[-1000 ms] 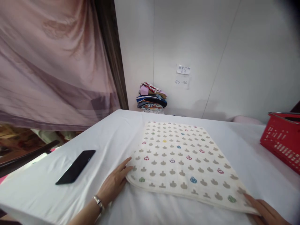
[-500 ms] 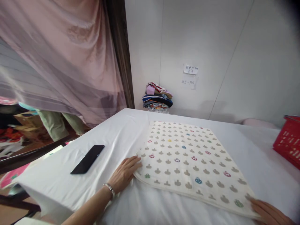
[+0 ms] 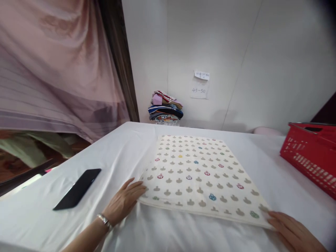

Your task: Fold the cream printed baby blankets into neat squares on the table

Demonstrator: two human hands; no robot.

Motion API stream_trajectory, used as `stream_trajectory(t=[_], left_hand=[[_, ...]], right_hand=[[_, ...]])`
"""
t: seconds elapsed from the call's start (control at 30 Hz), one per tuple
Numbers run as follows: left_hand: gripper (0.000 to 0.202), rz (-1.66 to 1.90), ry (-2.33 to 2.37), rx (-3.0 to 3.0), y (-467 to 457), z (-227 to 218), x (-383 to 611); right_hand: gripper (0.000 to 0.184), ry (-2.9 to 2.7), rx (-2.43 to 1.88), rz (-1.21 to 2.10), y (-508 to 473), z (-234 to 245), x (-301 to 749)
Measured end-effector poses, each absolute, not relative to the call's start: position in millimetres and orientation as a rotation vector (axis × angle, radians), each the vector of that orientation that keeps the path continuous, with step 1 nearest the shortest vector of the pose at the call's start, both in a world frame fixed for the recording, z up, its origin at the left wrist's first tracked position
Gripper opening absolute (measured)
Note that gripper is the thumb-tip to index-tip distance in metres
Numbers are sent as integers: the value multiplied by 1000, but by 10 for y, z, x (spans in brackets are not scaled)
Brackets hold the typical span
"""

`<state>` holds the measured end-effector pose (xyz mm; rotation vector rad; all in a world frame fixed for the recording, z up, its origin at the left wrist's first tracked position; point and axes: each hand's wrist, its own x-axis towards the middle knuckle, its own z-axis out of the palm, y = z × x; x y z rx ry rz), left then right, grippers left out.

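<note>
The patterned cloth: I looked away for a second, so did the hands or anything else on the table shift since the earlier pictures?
Hardly anything. The left hand stays at the near left corner of the patterned cloth, the right hand at its near right corner; neither took hold or let go. The cloth still lies flat, and the phone, red basket and stack of clothes stayed put. Only the camera swung.

— How many cloths do you have spread flat on the white table [image 3: 131, 147]?

— You have one patterned cloth [image 3: 199, 175], two hands on its near corners: left hand [image 3: 123, 202], right hand [image 3: 291, 232].

— What else?

— One black phone [image 3: 77, 189] left of the cloth, one red basket [image 3: 311, 154] right of it, one clothes pile [image 3: 166, 108] behind it, two paper notes [image 3: 200, 85] above.
</note>
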<state>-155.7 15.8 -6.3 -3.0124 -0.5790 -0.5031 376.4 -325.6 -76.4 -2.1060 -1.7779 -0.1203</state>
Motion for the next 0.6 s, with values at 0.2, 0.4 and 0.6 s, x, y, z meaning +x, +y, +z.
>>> stream_trajectory(t=[0.2, 0.4, 0.6], left_hand=[[42, -522, -552, -2979, 269, -161, -1573], [42, -588, -612, -2894, 356, -232, -1594], [34, -548, -821, -2814, 369, -136, -1503]], right_hand=[[30, -1964, -2171, -217, -3088, -536, 3572], [45, -2203, -2038, -455, -2888, -381, 3167], [49, -2322, -1865, -594, -2567, -399, 2774]])
